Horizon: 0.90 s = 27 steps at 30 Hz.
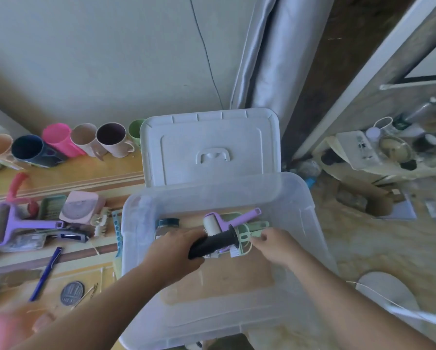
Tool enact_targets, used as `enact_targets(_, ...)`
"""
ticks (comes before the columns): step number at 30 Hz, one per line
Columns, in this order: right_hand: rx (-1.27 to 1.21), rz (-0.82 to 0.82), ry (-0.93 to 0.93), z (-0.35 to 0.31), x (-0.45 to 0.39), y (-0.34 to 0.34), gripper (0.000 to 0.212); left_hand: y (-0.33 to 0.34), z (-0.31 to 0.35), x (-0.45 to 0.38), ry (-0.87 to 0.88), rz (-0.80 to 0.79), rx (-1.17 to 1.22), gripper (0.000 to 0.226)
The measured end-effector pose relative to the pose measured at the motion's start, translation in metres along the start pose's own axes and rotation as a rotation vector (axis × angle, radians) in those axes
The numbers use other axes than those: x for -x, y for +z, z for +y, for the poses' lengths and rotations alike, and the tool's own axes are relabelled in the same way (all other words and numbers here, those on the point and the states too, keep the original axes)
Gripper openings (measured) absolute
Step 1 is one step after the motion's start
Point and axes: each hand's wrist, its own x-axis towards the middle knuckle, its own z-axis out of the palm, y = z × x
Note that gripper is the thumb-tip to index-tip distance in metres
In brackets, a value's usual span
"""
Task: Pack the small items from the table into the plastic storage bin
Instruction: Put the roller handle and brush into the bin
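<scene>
A row of cups [85, 141] lines the wall at the table's [60, 178] far edge; a purple lint roller [12, 223], a blue pen [45, 274] and a round dark disc [72, 293] lie left of the bin. The white lid [211, 145] stands propped behind the clear plastic storage bin [300, 205]. Motion blur obscures the nearest table items. Inside the bin: a dark-capped jar [167, 224], a small lint roller [211, 223], pale green pieces [256, 227]. The left hand [176, 251] grasps a black handle [213, 243] there; the right hand [275, 245] pinches the green pieces.
</scene>
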Motion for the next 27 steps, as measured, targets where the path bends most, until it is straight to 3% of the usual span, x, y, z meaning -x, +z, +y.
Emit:
enact_targets(3, -0.051, 0.107, -0.250, -0.021, 0.033, -0.022, 0.017, 0.006, 0.007, -0.009, 0.045, -0.025, -0.048, 0.028)
enact_targets(5, 0.015, 0.141, -0.430, -0.040, 0.050, -0.022, 0.022, 0.011, 0.014, -0.015, 0.108, -0.048, -0.089, 0.036)
enact_targets(7, 0.161, 0.057, -0.472, -0.053, 0.056, -0.007, 0.031, 0.021, 0.021, -0.022, 0.202, -0.024, -0.155, 0.042)
enact_targets(9, 0.255, 0.004, -0.422, -0.057, 0.058, 0.009, 0.041, 0.030, 0.028, -0.026, 0.245, -0.005, -0.206, 0.044)
enact_targets(13, 0.122, -0.006, -0.296, -0.040, 0.057, 0.012, 0.059, 0.040, 0.045, -0.026, 0.348, 0.146, -0.203, 0.050)
enact_targets(16, 0.133, 0.103, -0.147, -0.011, 0.051, 0.003, 0.056, 0.037, 0.051, -0.019, 0.365, 0.236, -0.190, 0.048)
enact_targets(18, 0.141, 0.185, -0.037, 0.008, 0.044, 0.000, 0.061, 0.036, 0.045, -0.010, 0.342, 0.239, -0.175, 0.043)
enact_targets(22, 0.259, 0.188, 0.098, 0.020, 0.033, 0.006, 0.097, 0.039, 0.014, 0.010, 0.248, 0.187, -0.172, 0.043)
enact_targets(27, 0.383, 0.153, 0.152, 0.011, 0.022, 0.012, 0.099, 0.036, -0.005, 0.032, 0.162, 0.099, -0.205, 0.040)
